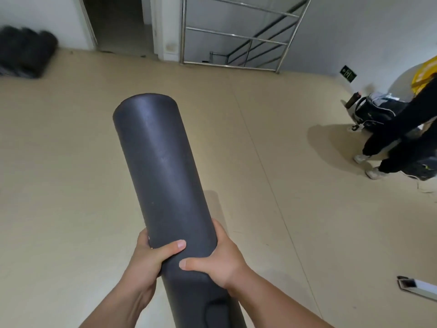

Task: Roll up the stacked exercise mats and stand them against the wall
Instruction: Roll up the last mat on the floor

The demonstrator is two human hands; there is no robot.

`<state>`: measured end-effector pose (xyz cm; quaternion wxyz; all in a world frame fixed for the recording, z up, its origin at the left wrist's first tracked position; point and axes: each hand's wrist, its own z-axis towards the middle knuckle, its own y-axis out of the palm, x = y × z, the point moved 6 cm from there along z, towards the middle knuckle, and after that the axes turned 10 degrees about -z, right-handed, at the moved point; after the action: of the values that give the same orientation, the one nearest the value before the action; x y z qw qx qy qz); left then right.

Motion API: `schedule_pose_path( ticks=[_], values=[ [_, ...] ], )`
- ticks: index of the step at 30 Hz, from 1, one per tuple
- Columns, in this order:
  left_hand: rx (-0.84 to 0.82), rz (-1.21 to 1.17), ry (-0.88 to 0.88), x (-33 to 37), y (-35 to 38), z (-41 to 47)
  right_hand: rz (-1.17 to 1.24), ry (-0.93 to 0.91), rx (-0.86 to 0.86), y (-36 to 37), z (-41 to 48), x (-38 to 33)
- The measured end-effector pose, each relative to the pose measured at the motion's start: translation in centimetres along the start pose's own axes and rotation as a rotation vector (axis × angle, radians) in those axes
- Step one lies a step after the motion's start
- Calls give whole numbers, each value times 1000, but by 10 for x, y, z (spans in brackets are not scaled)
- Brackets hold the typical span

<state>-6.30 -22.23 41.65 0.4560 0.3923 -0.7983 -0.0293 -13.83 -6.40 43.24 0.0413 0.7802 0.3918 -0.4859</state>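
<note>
Rolled mats (26,53), dark and blurred, sit bunched at the foot of the wall (42,15), far up and left of the carried roll (163,171); whether they stand or lie I cannot tell. An open doorway (118,22) is above the carried roll, slightly to its left. At the left of the carried roll's near part, the left hand (151,259) grips it, thumb laid over the top and fingers wrapped round the side. The carried roll itself is a tight dark cylinder held clear of the tan floor (59,162), pointing up and away from the person. On its right side the right hand (220,261) clasps it too, its thumb across the top just below the left thumb. Above and right of the carried roll is a steel stair railing (236,36). Far right of it another person (402,143) in dark trousers stands beside a bag (376,110), and low to the right lies a white box (418,286). By my reading this mat's rolling is done and it is in transit; standing it against the wall by the others is left. No flat stack is in view, so how many mats remain I cannot say
</note>
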Motion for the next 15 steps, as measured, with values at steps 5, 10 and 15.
schedule_pose_path(
  ticks=[5,10,15],
  values=[
    [73,-7,54,145,-43,-114,28,-59,-105,56,-82,-159],
    [186,-16,145,245,-100,-147,21,-147,-220,116,-84,-262],
    [277,-59,261,335,-148,-124,2,-255,-318,163,-26,-354]
  ],
)
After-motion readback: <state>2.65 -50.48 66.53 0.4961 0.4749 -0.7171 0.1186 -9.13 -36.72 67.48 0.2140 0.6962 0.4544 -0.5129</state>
